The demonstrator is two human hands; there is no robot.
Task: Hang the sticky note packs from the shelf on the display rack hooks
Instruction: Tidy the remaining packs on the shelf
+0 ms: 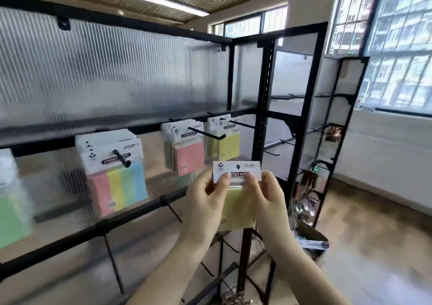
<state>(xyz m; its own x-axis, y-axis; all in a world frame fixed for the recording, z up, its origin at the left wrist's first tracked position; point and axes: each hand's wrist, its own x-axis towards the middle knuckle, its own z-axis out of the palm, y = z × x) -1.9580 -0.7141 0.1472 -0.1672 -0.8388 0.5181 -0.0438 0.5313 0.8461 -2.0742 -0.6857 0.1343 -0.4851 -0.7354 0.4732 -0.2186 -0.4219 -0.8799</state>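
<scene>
I hold a yellow sticky note pack (236, 207) upright by its white header card, my left hand (203, 202) pinching the left side and my right hand (268, 195) the right side. It hangs in the air below and slightly right of a black hook (208, 133) on the display rack (145, 129). Packs hang on the upper rail: a stack with pink, yellow, green and blue strips (115, 176), a pink stack (187, 150) and a yellow stack (225, 141). A blurred green pack (11, 216) shows at the far left.
A lower rail (93, 230) carries bare black hooks. A second black frame rack (292, 108) with bare hooks stands at the right corner. A narrow shelf unit (332, 136) holds small items. A cardboard box (311, 239) sits on the wooden floor.
</scene>
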